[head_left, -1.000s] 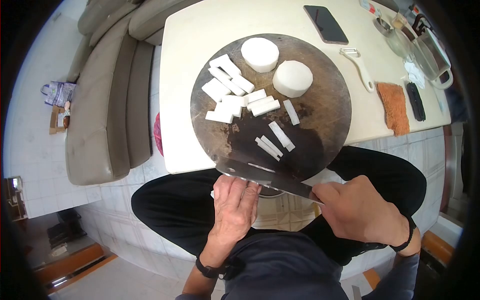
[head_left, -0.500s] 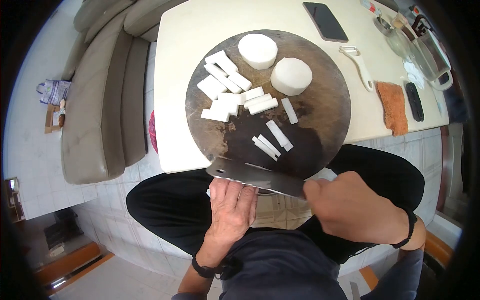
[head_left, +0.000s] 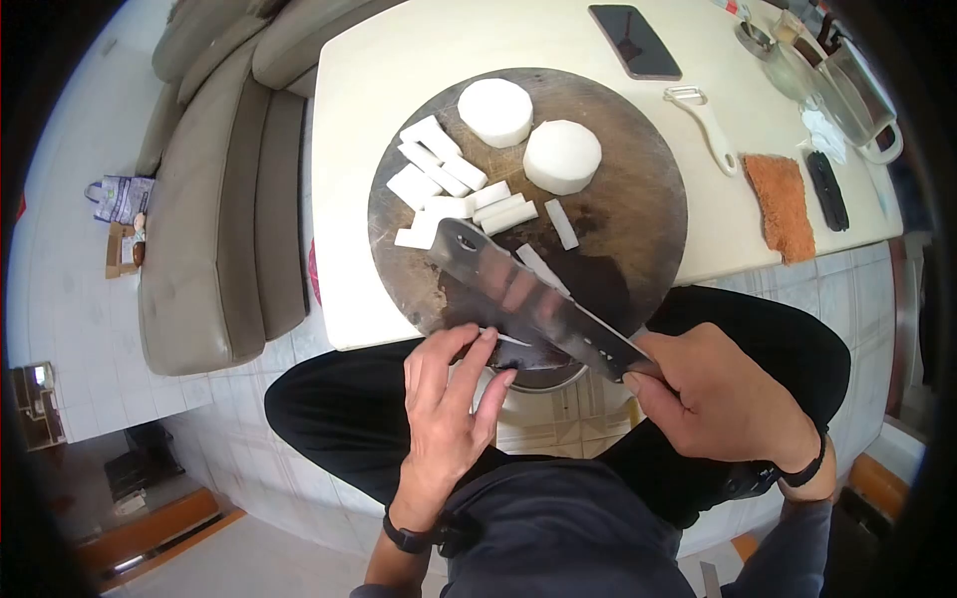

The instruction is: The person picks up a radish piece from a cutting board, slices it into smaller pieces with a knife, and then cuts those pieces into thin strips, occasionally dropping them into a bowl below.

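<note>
My right hand (head_left: 713,394) is wrapped round the handle of a cleaver (head_left: 533,299). Its broad blade slants up to the left over the board, hiding some of the cut sticks. At the board's near edge, my left hand (head_left: 449,399) has its fingers spread, the fingertips at one end of a thin white strip (head_left: 510,340). Thumb and index finger stand apart. On the round wooden chopping board (head_left: 638,199) lie two thick white rounds that look like radish (head_left: 495,112), a cluster of white sticks and slabs (head_left: 454,174), and a loose stick (head_left: 561,224).
Right of the board are a phone (head_left: 635,42), a white peeler (head_left: 706,130), an orange cloth (head_left: 780,207) and a black folded item (head_left: 827,191). A clear jug (head_left: 857,105) stands at the table's far right. A sofa (head_left: 214,219) is to the left.
The cleaver has swung up and away from my left hand, over the board. My left fingers have spread at the thin strip. The whole view has shifted slightly.
</note>
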Available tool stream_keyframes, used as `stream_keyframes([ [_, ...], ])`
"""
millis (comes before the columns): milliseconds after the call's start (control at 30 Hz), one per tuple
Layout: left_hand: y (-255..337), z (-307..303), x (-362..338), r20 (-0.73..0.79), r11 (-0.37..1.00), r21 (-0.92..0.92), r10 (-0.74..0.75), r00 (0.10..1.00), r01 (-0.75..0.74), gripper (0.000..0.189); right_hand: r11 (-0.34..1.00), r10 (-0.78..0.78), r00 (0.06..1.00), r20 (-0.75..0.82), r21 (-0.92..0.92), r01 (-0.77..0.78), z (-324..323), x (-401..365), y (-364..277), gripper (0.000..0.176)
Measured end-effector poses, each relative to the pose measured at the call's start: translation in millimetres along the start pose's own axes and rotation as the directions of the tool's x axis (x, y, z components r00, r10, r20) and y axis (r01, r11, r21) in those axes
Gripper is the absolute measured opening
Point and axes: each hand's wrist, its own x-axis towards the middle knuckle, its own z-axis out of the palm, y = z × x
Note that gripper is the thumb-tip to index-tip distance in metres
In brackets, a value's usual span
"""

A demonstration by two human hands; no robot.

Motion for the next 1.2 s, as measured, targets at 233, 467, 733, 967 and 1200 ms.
stream_keyframes([
  [233, -8, -7, 5, 0.147, 0.966, 0.114, 0.216, 0.965, -0.234, 0.032, 0.961, 0.083, 0.996, -0.029, 0.266, -0.073, -5, 0, 1, 0.013],
  [467, -1, -1, -14, -0.006, 0.96, -0.109, 0.258, 0.966, -0.257, 0.02, 0.971, 0.061, 0.997, -0.054, 0.235, -0.046, -1, -3, 3, 0.013],
  [733, 1, 16, -30, 0.085, 0.966, -0.167, 0.215, 0.973, -0.199, 0.021, 0.976, 0.047, 0.997, -0.056, 0.213, -0.034, 0, -5, 6, 0.014],
  [967, 1, 7, -5, -0.015, 0.97, -0.117, 0.214, 0.977, -0.214, 0.024, 0.971, 0.068, 0.99, -0.119, 0.236, -0.039, -1, -7, 5, 0.013],
  [1200, -9, 17, 36, 0.027, 0.988, 0.028, 0.15, 0.988, -0.151, 0.03, 0.982, 0.075, 0.993, -0.094, 0.18, -0.057, -3, -7, 4, 0.013],
])
